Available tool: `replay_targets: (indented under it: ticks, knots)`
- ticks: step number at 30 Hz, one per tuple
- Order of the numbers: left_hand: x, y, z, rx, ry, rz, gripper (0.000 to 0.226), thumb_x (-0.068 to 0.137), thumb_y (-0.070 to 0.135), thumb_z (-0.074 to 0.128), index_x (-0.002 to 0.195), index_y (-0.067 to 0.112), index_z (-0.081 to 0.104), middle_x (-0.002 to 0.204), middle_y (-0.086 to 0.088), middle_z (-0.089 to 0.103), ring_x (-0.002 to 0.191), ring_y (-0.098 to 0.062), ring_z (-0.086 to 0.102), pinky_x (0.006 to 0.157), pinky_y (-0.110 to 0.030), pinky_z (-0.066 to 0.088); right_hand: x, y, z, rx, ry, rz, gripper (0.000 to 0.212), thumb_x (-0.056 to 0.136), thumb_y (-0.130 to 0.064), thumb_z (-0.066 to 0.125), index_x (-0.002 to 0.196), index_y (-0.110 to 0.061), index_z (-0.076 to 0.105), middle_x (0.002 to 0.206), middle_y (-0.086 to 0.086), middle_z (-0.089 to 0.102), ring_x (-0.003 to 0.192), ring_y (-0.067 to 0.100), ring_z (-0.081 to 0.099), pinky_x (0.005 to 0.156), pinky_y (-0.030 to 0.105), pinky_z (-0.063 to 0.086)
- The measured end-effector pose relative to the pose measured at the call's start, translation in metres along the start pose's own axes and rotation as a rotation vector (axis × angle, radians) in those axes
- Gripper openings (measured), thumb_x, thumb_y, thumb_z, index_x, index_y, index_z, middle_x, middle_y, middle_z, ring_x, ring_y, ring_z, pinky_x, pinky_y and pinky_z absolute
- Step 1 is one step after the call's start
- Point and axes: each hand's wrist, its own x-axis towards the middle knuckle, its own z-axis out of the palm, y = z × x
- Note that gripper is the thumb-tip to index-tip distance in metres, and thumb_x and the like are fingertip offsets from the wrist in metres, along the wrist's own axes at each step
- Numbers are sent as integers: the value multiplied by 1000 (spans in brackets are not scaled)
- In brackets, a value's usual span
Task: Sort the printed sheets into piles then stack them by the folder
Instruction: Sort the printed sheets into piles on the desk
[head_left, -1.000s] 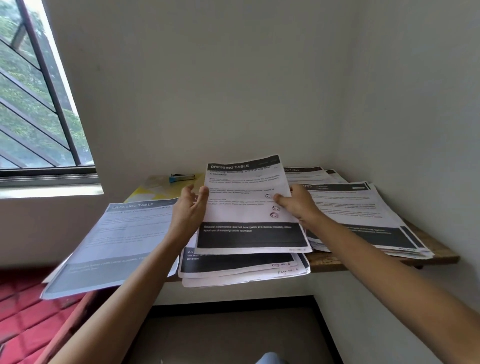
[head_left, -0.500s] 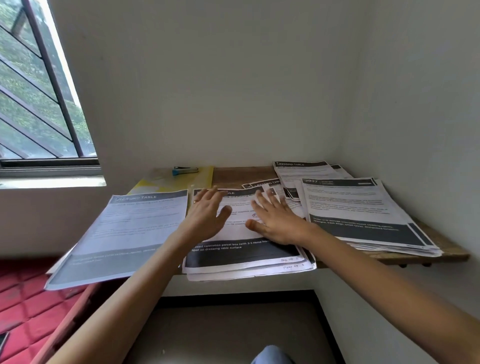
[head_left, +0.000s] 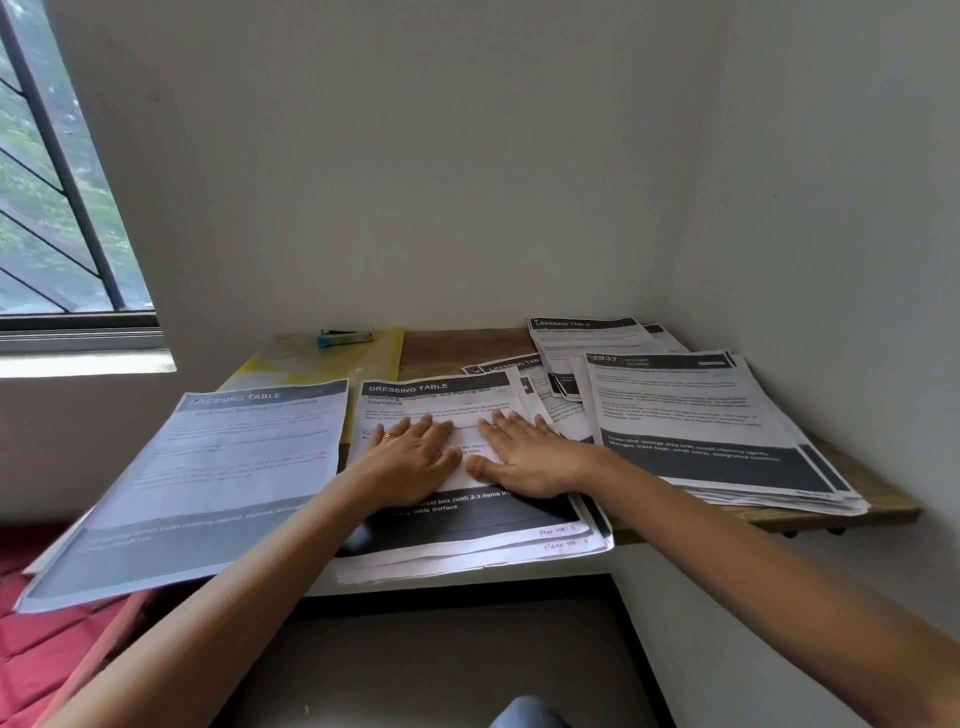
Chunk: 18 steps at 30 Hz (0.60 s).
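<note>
At the middle pile (head_left: 467, 558), both palms are down on the top sheet (head_left: 434, 389), headed DRESSING TABLE. Left hand (head_left: 410, 460) and right hand (head_left: 530, 457) lie side by side, fingers straight, pressing, gripping nothing. A ring (head_left: 388, 437) is on the left hand.

Change: a second ago I see that sheet pinched at both side edges and held up off the pile. Half a second ago it is already down with the hands spread on it. Now the hands sit closer together, thumbs nearly meeting.

Edges: the middle pile overhangs the front edge of the table (head_left: 457, 348), its lower sheets fanned out. The left pile (head_left: 208, 467) hangs well past the front left corner and sags. The right pile (head_left: 701, 415) reaches the front edge and sits close to the right wall. The back pile (head_left: 587, 338) is in the far right corner, with loose sheets (head_left: 511, 364) fanned between it and the middle pile.

Room: the yellow folder (head_left: 332, 364) lies at the back left, partly under the left pile, with a stapler (head_left: 344, 338) on it. Bare wood shows only between the folder and the back pile. Walls close the back and right.
</note>
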Motion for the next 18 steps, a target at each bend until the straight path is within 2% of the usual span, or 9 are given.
replay_targets:
  ticks: [2, 5, 7, 9, 10, 14, 18]
  knots:
    - [6, 2, -7, 4, -25, 5, 61, 100, 54, 20, 153, 25, 15, 161, -6, 10, 149, -27, 6, 120, -48, 4, -3, 2, -12, 37, -1, -12, 83, 89, -68, 12, 152, -16, -3, 159, 8, -8, 147, 21, -8, 116, 41, -9]
    - [20, 8, -22, -19, 20, 51, 62, 99, 54, 25, 151, 20, 23, 157, -10, 24, 145, -28, 21, 118, -47, 18, -2, 16, -36, 130, 170, 22, 69, 97, -55, 19, 151, -11, 14, 159, 8, 9, 146, 24, 6, 116, 44, -4]
    - [31, 16, -34, -21, 89, 81, 60, 99, 52, 30, 148, 16, 31, 153, -9, 33, 139, -28, 33, 113, -45, 28, 9, 37, -49, 157, 332, 78, 54, 101, -45, 27, 139, -7, 36, 151, 10, 31, 141, 28, 26, 117, 47, 5]
    - [45, 27, -44, -41, 142, 102, 56, 99, 49, 36, 141, 12, 39, 146, -11, 43, 130, -28, 44, 104, -40, 39, 24, 65, -54, 154, 443, 138, 42, 102, -35, 32, 125, -4, 47, 138, 14, 45, 131, 29, 40, 114, 49, 15]
    - [55, 31, -47, -65, 155, 100, 54, 99, 48, 38, 139, 11, 42, 143, -12, 47, 125, -29, 48, 100, -39, 42, 31, 79, -52, 155, 477, 164, 40, 101, -32, 33, 125, -3, 47, 137, 15, 45, 131, 28, 39, 114, 48, 15]
    - [98, 50, -53, -155, 201, 99, 47, 100, 42, 41, 132, 10, 50, 134, -12, 55, 117, -28, 54, 91, -36, 45, 39, 119, -32, 138, 519, 242, 47, 102, -26, 31, 143, -2, 31, 154, 17, 24, 144, 26, 18, 118, 45, 6]
    - [131, 79, -59, -220, 226, 151, 33, 100, 24, 41, 114, 4, 63, 116, -6, 64, 108, -25, 59, 80, -24, 38, 47, 131, -24, 235, 488, 286, 47, 103, -27, 28, 144, -3, 29, 152, 18, 26, 142, 27, 20, 119, 42, 7]
